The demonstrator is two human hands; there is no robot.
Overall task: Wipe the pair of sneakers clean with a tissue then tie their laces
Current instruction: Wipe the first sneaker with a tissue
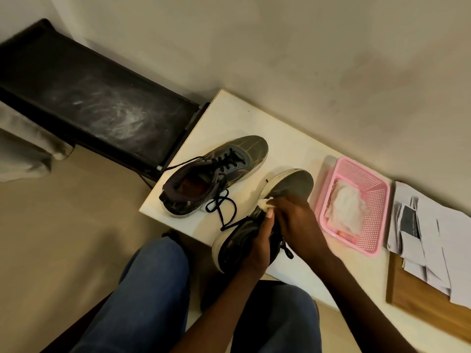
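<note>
two dark grey sneakers with pale soles are seen on a white table [229,115]. the far sneaker [216,174] is stood upright on its sole, its black laces [221,202] left untied and trailed across the tabletop. the near sneaker [267,220] is tipped onto its side at the table's front edge, with a crumpled white tissue [265,203] pressed against its upper near the sole.
</note>
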